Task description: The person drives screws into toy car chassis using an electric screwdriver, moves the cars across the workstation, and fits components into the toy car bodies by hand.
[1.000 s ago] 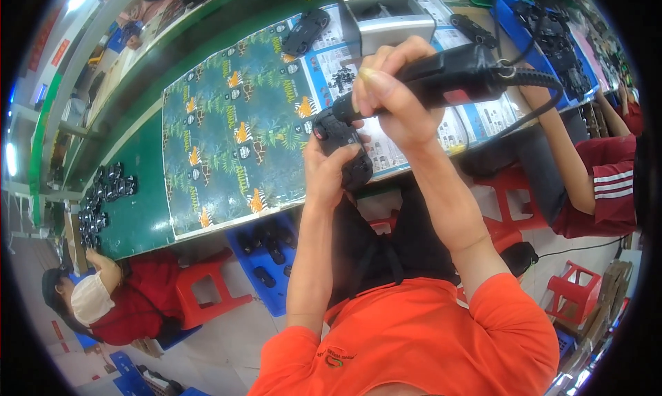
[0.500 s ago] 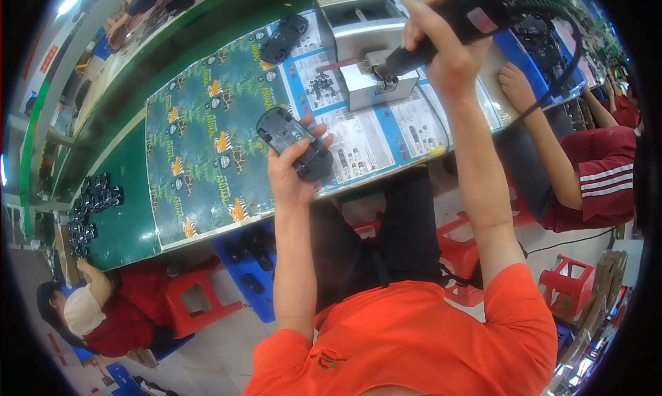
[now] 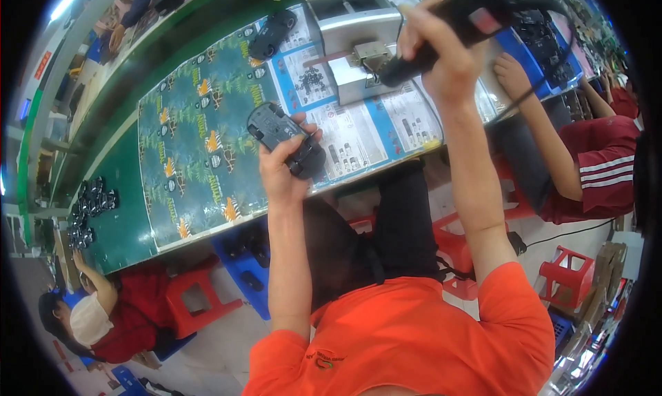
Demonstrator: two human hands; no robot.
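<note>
My left hand (image 3: 281, 172) grips a black toy car (image 3: 279, 130) over the near edge of the table, its flat underside turned up and the thumb lying across it. In my right hand (image 3: 448, 68) is a black electric screwdriver (image 3: 476, 20) with a cable, held slanting down to the left. Its tip is close to the outlet of a silver box-shaped screw feeder (image 3: 355, 82); whether they touch I cannot tell. Beside the feeder lies a scatter of small black parts (image 3: 312, 82). Another black toy car (image 3: 274, 34) rests farther back on the table.
A patterned sheet (image 3: 200, 147) and printed paper cover the table. Black parts (image 3: 93, 199) are heaped at the far left near a seated person. To the right, another person's arm (image 3: 545, 130) leans by a blue bin (image 3: 531, 51). Red stools (image 3: 569, 275) stand below.
The whole view has shifted slightly, moving the table and left hand leftward in the picture. The screwdriver tip has drawn a little to the right of the feeder's outlet. Both grips stay the same.
</note>
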